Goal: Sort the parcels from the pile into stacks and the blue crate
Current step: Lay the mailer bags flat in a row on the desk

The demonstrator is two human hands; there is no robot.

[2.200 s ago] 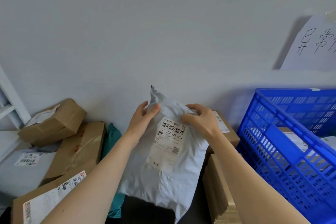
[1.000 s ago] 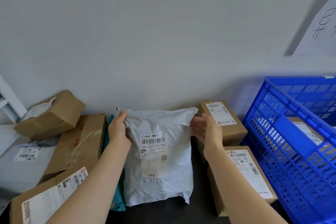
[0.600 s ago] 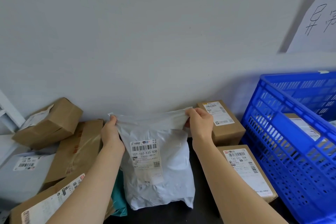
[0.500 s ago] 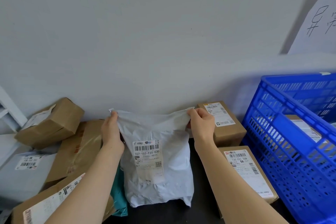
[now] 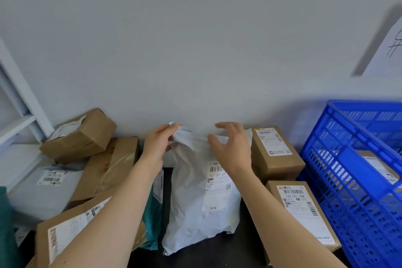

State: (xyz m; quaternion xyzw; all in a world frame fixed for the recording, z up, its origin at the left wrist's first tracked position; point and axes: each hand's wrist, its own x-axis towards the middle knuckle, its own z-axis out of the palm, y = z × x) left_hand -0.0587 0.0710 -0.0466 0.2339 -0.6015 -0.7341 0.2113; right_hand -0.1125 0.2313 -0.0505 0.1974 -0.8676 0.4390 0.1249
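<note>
Pale grey wall fills most of your view, and below it a dark surface (image 5: 217, 257) carries the parcels. Dead ahead, the grey mailer (image 5: 202, 204) stands propped against the wall, its printed label facing you and its bottom edge on the dark surface. Your left hand (image 5: 158, 146) pinches the crumpled top left corner of that mailer between thumb and fingers. Your right hand (image 5: 232, 148) is over the mailer's top right edge with the fingers spread wide and gripping nothing; you cannot tell from here whether the thumb touches the plastic. Just right of the mailer sit two brown boxes, labels up: the far box (image 5: 276, 159) against the wall and the near box (image 5: 304, 215) in front of it, partly behind your right forearm. Beyond them, at the right edge, is the blue crate (image 5: 348, 202), with a labelled parcel (image 5: 378, 165) showing inside it. On your left, a teal bag (image 5: 155, 213) leans just beside the grey mailer. Further left lies the pile: a tilted box (image 5: 80, 137) on top near the wall, a flat brown parcel (image 5: 108, 172) leaning under it, a labelled grey bag (image 5: 43, 189), and a large box (image 5: 71, 230) nearest you. A white shelf frame (image 5: 17, 98) rises at the far left. A handwritten sheet (image 5: 389, 50) hangs on the wall above the crate.
</note>
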